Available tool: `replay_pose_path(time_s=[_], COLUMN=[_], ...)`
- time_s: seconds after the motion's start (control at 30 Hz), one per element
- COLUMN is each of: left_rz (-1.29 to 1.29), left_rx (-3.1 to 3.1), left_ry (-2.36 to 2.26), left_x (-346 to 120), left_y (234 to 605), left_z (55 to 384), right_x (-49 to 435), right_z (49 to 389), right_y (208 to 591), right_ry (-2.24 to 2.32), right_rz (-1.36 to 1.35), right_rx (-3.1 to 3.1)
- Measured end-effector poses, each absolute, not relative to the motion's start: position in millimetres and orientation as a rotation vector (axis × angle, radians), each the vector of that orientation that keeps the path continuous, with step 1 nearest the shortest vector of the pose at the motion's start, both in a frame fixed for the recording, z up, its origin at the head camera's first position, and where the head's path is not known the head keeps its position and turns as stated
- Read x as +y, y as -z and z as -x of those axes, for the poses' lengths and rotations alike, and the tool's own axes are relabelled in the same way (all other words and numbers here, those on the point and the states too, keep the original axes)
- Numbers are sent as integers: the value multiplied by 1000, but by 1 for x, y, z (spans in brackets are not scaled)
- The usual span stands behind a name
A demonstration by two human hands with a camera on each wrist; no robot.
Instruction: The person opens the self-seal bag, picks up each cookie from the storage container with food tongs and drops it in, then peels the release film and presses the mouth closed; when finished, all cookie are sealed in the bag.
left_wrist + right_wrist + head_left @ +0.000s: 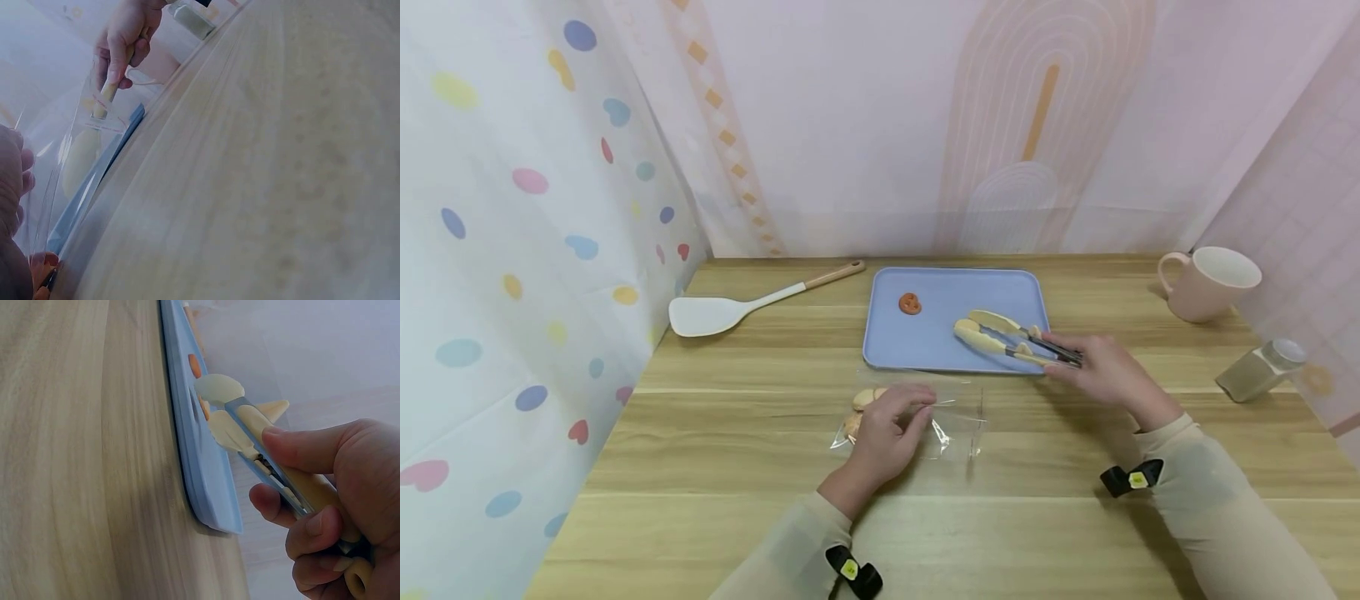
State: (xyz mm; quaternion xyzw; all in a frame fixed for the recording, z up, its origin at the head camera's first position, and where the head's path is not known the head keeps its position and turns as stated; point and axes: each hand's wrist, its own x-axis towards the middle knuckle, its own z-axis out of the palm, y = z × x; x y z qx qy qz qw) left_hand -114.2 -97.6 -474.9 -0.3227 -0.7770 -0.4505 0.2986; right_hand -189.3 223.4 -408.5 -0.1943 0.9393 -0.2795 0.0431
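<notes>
In the head view, my left hand (891,429) pinches a clear plastic bag (958,425) near its middle. Pale, cookie-like pieces (867,398) show inside the bag, partly hidden by the hand. My right hand (1105,373) holds cream-tipped kitchen tongs (981,336) by their handles. The tips stand a little apart over the right part of a blue tray (887,346), and I see nothing between them. A small brown pretzel-shaped cookie (910,303) lies on the tray's left part. In the right wrist view, the thumb and fingers wrap the tongs (269,444).
A white spatula (707,316) with a wooden handle lies left of the tray. At the right stand a pink mug (1206,287) and a clear-sided shaker jar (1258,371). Patterned cloth (865,125) hangs behind the wooden table (715,492).
</notes>
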Motion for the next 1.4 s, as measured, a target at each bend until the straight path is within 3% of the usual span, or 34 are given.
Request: replay_pose_path(time_s=[1.4], left_rz=[843], left_rx=[-2114], left_ry=[1172], left_x=[-99], left_y=[477], left_z=[115], right_x=[226], right_z=[173], right_y=[419], right_ry=[908], right_rz=[672], right_rx=[2912])
